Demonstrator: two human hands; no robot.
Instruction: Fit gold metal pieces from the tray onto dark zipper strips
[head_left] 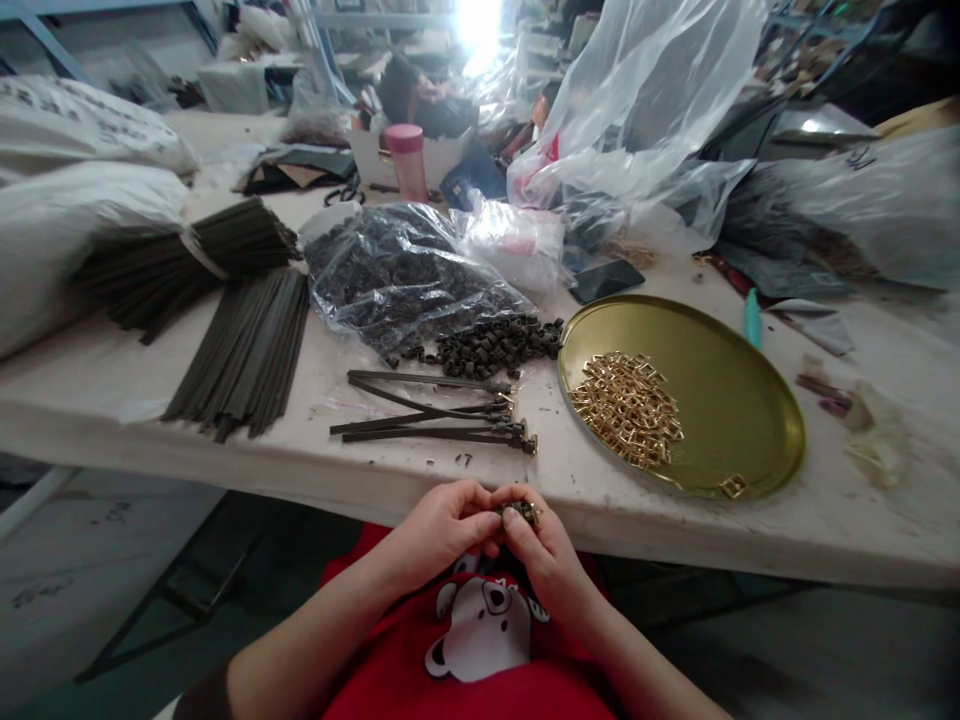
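Close to the table's front edge, my left hand point(463, 522) and my right hand point(536, 540) meet, fingers pinched together. Between them is the end of a dark strap with a gold buckle point(527, 513); most of the strap is hidden by the hands and the lap. Just beyond lie several dark straps point(435, 435) fitted with gold buckles at their right ends. A heap of small black loops point(495, 345) sits behind these straps. To the right, a round gold tray point(739, 400) carries a pile of gold buckles point(628, 410).
At left lie a loose stack of dark straps point(240, 350) and a tied bundle point(195, 255). A clear plastic bag point(405, 270) of black pieces, a phone point(607, 281), a pink-lidded bottle point(407, 160) and a teal tool point(752, 318) are farther back. White sacks point(82, 215) stand at far left.
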